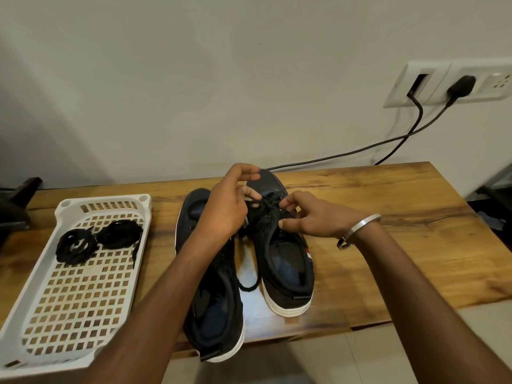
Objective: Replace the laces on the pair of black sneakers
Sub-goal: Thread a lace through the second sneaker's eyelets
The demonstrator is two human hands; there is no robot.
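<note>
Two black canvas sneakers with white soles (279, 261) sit side by side on the wooden tabletop (388, 217). Both hands work at the right shoe's black lace (263, 203): left hand (227, 209) and right hand (310, 217) fingers curl, pinching it. Two coiled black laces (99, 239) lie in the white perforated plastic tray (69, 300) nearby.

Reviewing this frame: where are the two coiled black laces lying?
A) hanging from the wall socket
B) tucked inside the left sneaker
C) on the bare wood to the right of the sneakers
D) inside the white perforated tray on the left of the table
D: both coiled black laces lie at the far end of the white perforated tray, left of the sneakers.
</note>
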